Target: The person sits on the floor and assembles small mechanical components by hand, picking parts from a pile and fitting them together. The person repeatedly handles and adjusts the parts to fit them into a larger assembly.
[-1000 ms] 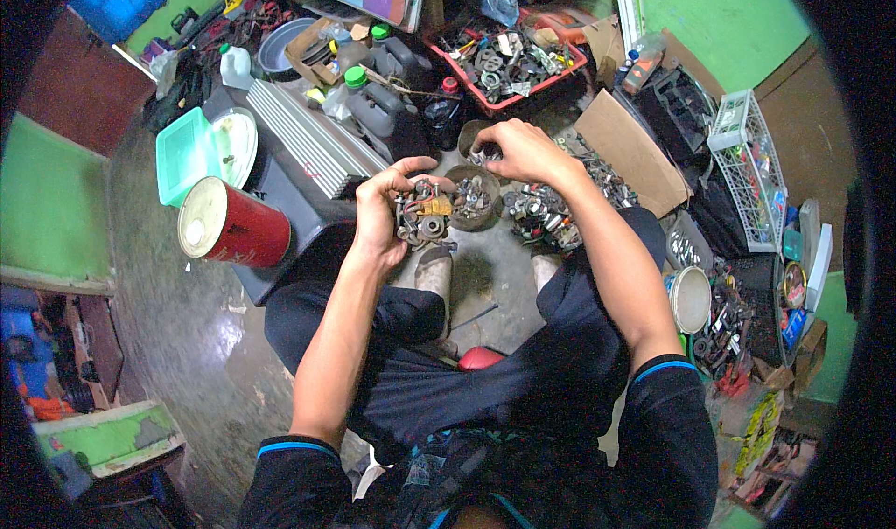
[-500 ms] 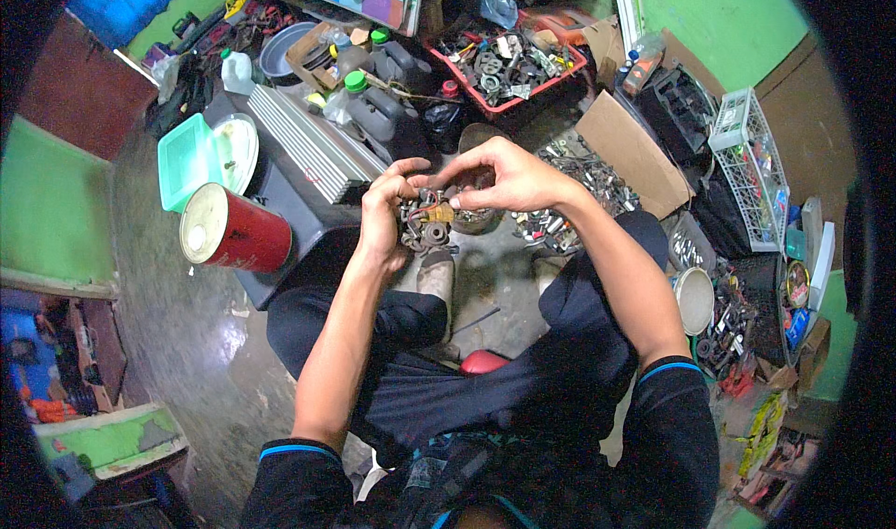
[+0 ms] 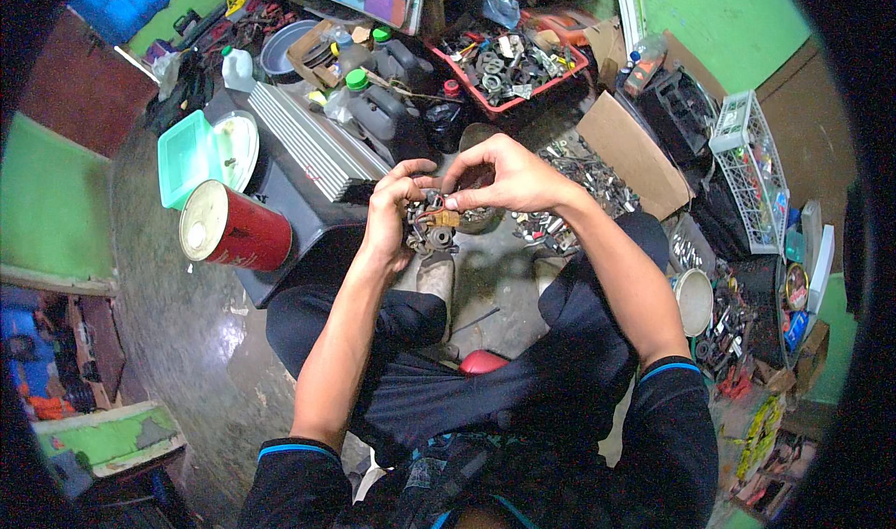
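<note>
My left hand (image 3: 388, 214) is closed around the left side of a small grimy metal mechanism (image 3: 431, 236), held up above my shoes. The part has round, ring-like pieces, a yellow-brown block (image 3: 447, 218) and what looks like a thin reddish wire. From the right, my right hand (image 3: 515, 176) reaches over it, thumb and fingers curled in a pinch at its upper edge. Exactly what the right fingertips grip is too small to make out. Partly hidden behind the right hand, a round container (image 3: 479, 216) stands on the floor.
Loose small metal parts (image 3: 597, 188) lie heaped beyond my right knee, beside a cardboard flap (image 3: 635, 156). Farther back sits a red crate (image 3: 537, 102) of parts. Leftward are a red can (image 3: 245, 229), a ribbed metal panel (image 3: 313, 142) and dark jugs (image 3: 378, 114).
The mechanism has tilted slightly in my left hand, and its yellow-brown block sits a little lower and farther right. My right thumb and fingers have shifted slightly left along its upper edge.
</note>
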The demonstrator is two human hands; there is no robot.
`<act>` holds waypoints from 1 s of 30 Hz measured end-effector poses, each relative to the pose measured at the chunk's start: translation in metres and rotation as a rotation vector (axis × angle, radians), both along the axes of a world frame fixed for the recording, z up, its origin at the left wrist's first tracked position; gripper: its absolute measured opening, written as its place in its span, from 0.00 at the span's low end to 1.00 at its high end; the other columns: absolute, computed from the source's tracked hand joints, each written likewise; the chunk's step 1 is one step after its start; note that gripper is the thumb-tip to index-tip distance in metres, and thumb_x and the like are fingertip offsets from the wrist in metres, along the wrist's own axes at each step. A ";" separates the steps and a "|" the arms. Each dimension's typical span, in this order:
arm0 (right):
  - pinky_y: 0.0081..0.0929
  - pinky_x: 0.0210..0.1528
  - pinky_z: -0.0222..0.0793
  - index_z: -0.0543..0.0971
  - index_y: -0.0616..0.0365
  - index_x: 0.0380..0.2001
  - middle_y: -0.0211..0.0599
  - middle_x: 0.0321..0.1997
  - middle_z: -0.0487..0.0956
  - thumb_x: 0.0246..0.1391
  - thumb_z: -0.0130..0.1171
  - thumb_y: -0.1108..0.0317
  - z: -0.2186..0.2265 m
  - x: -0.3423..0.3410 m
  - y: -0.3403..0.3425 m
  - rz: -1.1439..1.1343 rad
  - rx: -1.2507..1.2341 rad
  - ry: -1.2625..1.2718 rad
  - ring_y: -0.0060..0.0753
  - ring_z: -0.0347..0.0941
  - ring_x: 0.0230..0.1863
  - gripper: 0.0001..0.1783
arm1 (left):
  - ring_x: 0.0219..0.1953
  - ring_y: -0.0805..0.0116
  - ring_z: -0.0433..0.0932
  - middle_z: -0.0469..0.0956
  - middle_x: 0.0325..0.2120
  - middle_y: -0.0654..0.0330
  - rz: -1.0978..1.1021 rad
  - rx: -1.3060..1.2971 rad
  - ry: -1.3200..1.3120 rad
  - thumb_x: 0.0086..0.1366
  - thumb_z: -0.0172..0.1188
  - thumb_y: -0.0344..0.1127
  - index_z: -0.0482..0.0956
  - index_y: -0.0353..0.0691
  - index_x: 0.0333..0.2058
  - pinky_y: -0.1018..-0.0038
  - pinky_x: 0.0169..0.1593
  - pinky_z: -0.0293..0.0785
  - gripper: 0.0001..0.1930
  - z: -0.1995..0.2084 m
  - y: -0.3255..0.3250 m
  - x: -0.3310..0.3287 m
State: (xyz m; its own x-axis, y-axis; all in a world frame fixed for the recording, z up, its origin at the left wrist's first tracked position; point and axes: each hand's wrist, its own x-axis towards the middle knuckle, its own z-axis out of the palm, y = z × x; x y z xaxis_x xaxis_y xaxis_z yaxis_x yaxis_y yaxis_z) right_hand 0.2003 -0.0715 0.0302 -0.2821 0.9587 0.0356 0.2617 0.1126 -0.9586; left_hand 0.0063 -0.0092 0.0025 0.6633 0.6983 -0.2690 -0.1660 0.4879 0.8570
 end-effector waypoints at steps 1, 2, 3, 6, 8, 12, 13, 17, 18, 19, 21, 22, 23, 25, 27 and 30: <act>0.21 0.40 0.71 0.82 0.64 0.34 0.29 0.32 0.82 0.49 0.69 0.68 0.001 0.000 0.000 0.003 0.014 -0.022 0.17 0.74 0.35 0.12 | 0.35 0.61 0.77 0.73 0.38 0.53 -0.005 -0.002 -0.002 0.45 0.47 0.36 0.66 0.33 0.52 0.68 0.39 0.77 0.30 0.001 -0.001 0.000; 0.21 0.39 0.71 0.82 0.64 0.34 0.29 0.32 0.81 0.49 0.69 0.68 0.001 -0.001 0.000 0.007 0.028 -0.045 0.17 0.74 0.35 0.12 | 0.36 0.62 0.76 0.73 0.38 0.53 -0.009 -0.003 -0.004 0.45 0.47 0.36 0.66 0.33 0.52 0.69 0.39 0.77 0.31 0.002 -0.001 0.000; 0.21 0.39 0.70 0.82 0.63 0.34 0.29 0.32 0.81 0.49 0.68 0.68 0.000 0.000 0.000 0.014 0.041 -0.048 0.17 0.73 0.35 0.12 | 0.36 0.62 0.77 0.73 0.38 0.53 -0.012 0.000 -0.001 0.45 0.47 0.36 0.66 0.33 0.52 0.69 0.39 0.77 0.31 0.002 -0.002 0.000; 0.21 0.39 0.70 0.82 0.62 0.35 0.29 0.33 0.81 0.49 0.68 0.68 -0.005 0.003 0.002 0.026 0.065 -0.054 0.17 0.73 0.36 0.11 | 0.36 0.62 0.77 0.73 0.38 0.53 -0.016 0.005 0.004 0.45 0.47 0.36 0.66 0.33 0.52 0.69 0.39 0.77 0.31 0.002 -0.002 0.001; 0.21 0.39 0.71 0.82 0.62 0.35 0.29 0.34 0.81 0.49 0.68 0.68 -0.007 0.003 0.002 0.022 0.062 -0.054 0.18 0.73 0.37 0.11 | 0.36 0.61 0.77 0.73 0.38 0.53 -0.017 0.001 0.003 0.46 0.47 0.36 0.66 0.33 0.52 0.69 0.39 0.78 0.31 0.002 -0.002 0.001; 0.21 0.39 0.71 0.82 0.62 0.35 0.30 0.32 0.82 0.48 0.68 0.67 -0.004 0.002 0.001 0.010 0.071 -0.011 0.18 0.74 0.35 0.12 | 0.36 0.61 0.77 0.73 0.37 0.54 -0.014 -0.086 -0.053 0.46 0.47 0.36 0.65 0.33 0.52 0.69 0.39 0.78 0.30 -0.002 0.001 -0.001; 0.22 0.37 0.72 0.83 0.62 0.35 0.31 0.31 0.82 0.47 0.68 0.66 -0.003 0.000 0.001 0.000 0.073 -0.002 0.18 0.75 0.33 0.12 | 0.36 0.61 0.77 0.73 0.36 0.54 -0.015 -0.096 -0.061 0.46 0.47 0.36 0.65 0.33 0.52 0.69 0.39 0.77 0.30 -0.003 0.001 -0.001; 0.21 0.35 0.72 0.83 0.62 0.35 0.31 0.29 0.82 0.47 0.68 0.66 -0.004 0.002 0.001 0.007 0.086 -0.013 0.17 0.75 0.31 0.13 | 0.34 0.62 0.76 0.73 0.36 0.54 -0.012 -0.105 -0.063 0.47 0.46 0.34 0.66 0.33 0.50 0.70 0.38 0.77 0.28 -0.004 -0.001 0.000; 0.21 0.37 0.72 0.83 0.62 0.35 0.30 0.30 0.82 0.47 0.67 0.67 -0.004 0.003 0.002 0.022 0.063 -0.025 0.17 0.75 0.33 0.12 | 0.33 0.63 0.76 0.73 0.36 0.55 -0.009 -0.108 -0.072 0.47 0.46 0.34 0.66 0.33 0.50 0.70 0.38 0.77 0.27 -0.005 0.000 0.000; 0.21 0.39 0.71 0.82 0.62 0.35 0.29 0.32 0.81 0.48 0.67 0.69 -0.003 0.004 0.001 0.037 0.041 -0.036 0.18 0.74 0.34 0.11 | 0.33 0.63 0.76 0.73 0.35 0.55 -0.005 -0.111 -0.081 0.47 0.46 0.34 0.67 0.33 0.49 0.70 0.38 0.77 0.27 -0.008 0.000 0.000; 0.21 0.41 0.71 0.82 0.62 0.35 0.28 0.33 0.81 0.49 0.67 0.70 0.000 0.004 0.001 0.050 0.008 -0.051 0.18 0.73 0.36 0.10 | 0.32 0.64 0.76 0.74 0.34 0.56 0.005 -0.107 -0.081 0.48 0.46 0.33 0.68 0.34 0.47 0.71 0.38 0.76 0.25 -0.009 0.000 0.000; 0.21 0.41 0.71 0.82 0.62 0.35 0.28 0.33 0.81 0.49 0.66 0.70 0.001 0.003 0.001 0.048 -0.003 -0.054 0.18 0.73 0.36 0.10 | 0.32 0.65 0.76 0.74 0.33 0.57 0.013 -0.099 -0.072 0.48 0.46 0.33 0.69 0.34 0.46 0.72 0.37 0.76 0.24 -0.008 0.000 0.000; 0.22 0.41 0.70 0.82 0.62 0.34 0.28 0.33 0.81 0.49 0.66 0.70 0.002 0.002 0.001 0.047 -0.013 -0.057 0.18 0.73 0.36 0.10 | 0.31 0.65 0.76 0.73 0.32 0.57 0.021 -0.091 -0.063 0.48 0.46 0.33 0.70 0.34 0.45 0.72 0.37 0.76 0.23 -0.008 -0.001 0.000; 0.21 0.40 0.70 0.82 0.61 0.34 0.28 0.33 0.81 0.49 0.67 0.70 -0.001 0.004 0.001 0.044 0.013 -0.073 0.18 0.73 0.36 0.10 | 0.31 0.66 0.75 0.73 0.30 0.58 0.007 -0.074 -0.061 0.48 0.46 0.32 0.71 0.35 0.43 0.73 0.36 0.75 0.20 -0.009 0.000 0.001; 0.21 0.39 0.70 0.82 0.61 0.34 0.27 0.33 0.81 0.49 0.67 0.69 -0.002 0.004 0.001 0.047 0.025 -0.073 0.17 0.72 0.35 0.10 | 0.30 0.67 0.75 0.73 0.29 0.59 -0.001 -0.067 -0.066 0.49 0.46 0.32 0.72 0.35 0.41 0.73 0.35 0.75 0.19 -0.009 0.000 0.001; 0.21 0.39 0.70 0.81 0.61 0.34 0.26 0.32 0.80 0.49 0.67 0.69 0.003 0.002 0.000 0.060 0.016 -0.053 0.17 0.72 0.35 0.10 | 0.29 0.68 0.74 0.73 0.29 0.59 -0.002 -0.065 -0.083 0.48 0.46 0.32 0.72 0.36 0.40 0.74 0.34 0.75 0.18 -0.010 0.001 0.000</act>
